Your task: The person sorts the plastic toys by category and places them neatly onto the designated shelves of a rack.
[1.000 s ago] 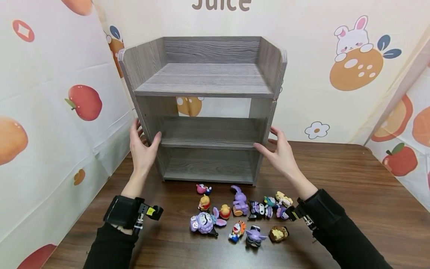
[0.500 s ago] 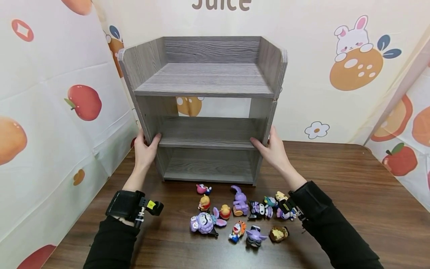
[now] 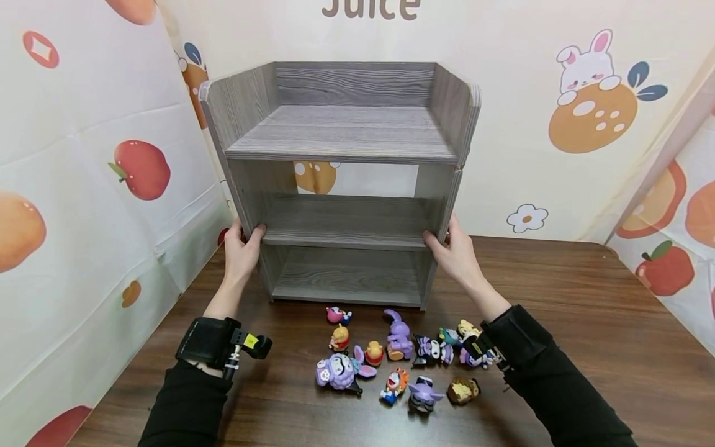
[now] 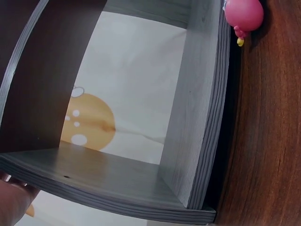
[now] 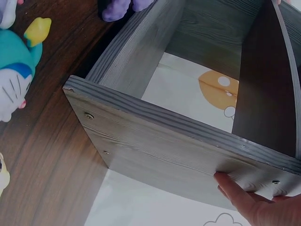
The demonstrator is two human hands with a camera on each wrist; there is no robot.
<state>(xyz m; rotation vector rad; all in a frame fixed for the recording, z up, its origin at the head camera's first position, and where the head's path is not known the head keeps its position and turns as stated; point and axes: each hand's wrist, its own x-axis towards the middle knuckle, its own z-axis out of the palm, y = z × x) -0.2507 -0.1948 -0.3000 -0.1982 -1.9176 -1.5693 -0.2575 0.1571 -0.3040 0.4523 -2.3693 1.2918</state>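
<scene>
A grey wood-grain shelf [image 3: 341,133] with three levels stands upright on the table. My left hand [image 3: 240,257] grips its left side panel near the middle board, the thumb at the front edge and the fingers around the outer side, mostly hidden. On the opposite panel, my right hand [image 3: 459,257] holds at a similar height, its thumb at the front edge. In the right wrist view, fingertips [image 5: 225,181] touch the outer face of the panel [image 5: 155,136], close to a screw. Only part of the left hand [image 4: 14,202] shows in the left wrist view.
Several small toy figures lie in front of the shelf, among them a purple rabbit-eared one [image 3: 338,370], a pink one [image 3: 336,314] and a brown one [image 3: 463,390]. Printed cloth walls [image 3: 519,180] rise behind and beside the brown wooden table [image 3: 558,292].
Both hands have moved inward from beside the shelf and now grip its side panels. The right forearm has shifted left. The shelf and figures stay in place.
</scene>
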